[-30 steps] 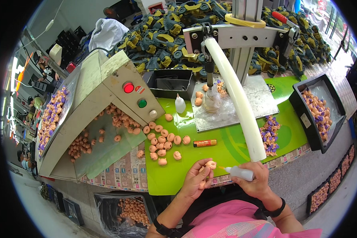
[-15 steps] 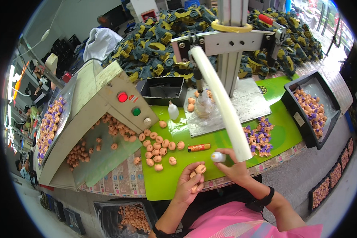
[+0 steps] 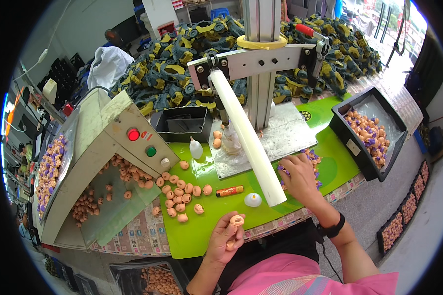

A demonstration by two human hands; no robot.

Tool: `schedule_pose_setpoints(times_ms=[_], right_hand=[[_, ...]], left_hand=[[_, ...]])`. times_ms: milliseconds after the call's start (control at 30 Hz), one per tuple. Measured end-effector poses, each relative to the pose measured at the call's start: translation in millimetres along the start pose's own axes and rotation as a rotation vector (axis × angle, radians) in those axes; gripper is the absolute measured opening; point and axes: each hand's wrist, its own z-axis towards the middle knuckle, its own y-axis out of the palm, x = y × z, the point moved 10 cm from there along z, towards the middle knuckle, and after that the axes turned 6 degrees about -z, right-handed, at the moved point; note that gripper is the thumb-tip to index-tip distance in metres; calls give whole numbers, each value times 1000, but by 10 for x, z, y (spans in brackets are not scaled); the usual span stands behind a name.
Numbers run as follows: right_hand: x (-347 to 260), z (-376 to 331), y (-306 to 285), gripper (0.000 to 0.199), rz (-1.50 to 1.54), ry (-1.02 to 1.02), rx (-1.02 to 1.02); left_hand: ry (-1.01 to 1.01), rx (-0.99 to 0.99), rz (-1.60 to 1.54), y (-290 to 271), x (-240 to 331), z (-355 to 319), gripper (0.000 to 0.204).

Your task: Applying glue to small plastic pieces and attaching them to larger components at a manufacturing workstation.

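Observation:
My left hand [image 3: 223, 242] is closed around small peach toy heads; one head [image 3: 237, 220] shows a dark oval opening between thumb and fingers, and another [image 3: 230, 245] sits lower in the palm. My right hand [image 3: 300, 178] reaches over the pile of small purple-and-peach toy parts [image 3: 314, 160], its fingers curled down among them; what the fingertips grip is hidden. A white squeeze bottle [image 3: 252, 199] stands on the green mat [image 3: 275, 221] between my hands. Several loose peach heads [image 3: 180, 194] lie left of it, near an orange-and-black tube [image 3: 229, 191].
A press with a long white lever [image 3: 248, 140] rises from a metal plate [image 3: 290, 132]. At left stands a beige machine [image 3: 110, 132] with red and green buttons. Another white bottle [image 3: 196, 148] is behind. A black bin [image 3: 394, 118] of parts is at right; toy vehicles [image 3: 172, 64] are heaped behind.
My right hand has let go of the white bottle, leaving it on the mat, and has moved right and away to the purple-and-peach pile. My left hand keeps the heads. The whole view has shifted.

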Motion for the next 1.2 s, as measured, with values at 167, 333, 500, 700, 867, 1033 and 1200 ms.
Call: schedule_pose_setpoints(times_ms=[167, 333, 500, 700, 867, 1033, 1200], right_hand=[[74, 85, 380, 16, -201, -24, -194], [-91, -23, 3, 13, 290, 33, -56], [-579, -458, -145, 19, 822, 38, -300], [-767, -680, -192, 21, 989, 87, -337], [-829, -619, -244, 21, 894, -15, -318], [-904, -662, -263, 21, 813, -151, -315], [-881, -651, -191, 25, 920, -136, -428]], left_hand=[[-55, -4, 54, 57, -150, 13, 36], [-44, 15, 51, -14, -108, -37, 37], [-72, 20, 9, -24, -158, -27, 35], [-132, 20, 123, 51, -264, 26, 35], [-113, 39, 232, 101, -251, 17, 34], [-97, 65, 317, 16, -252, 6, 32], [-120, 60, 326, 31, -284, 2, 30]])
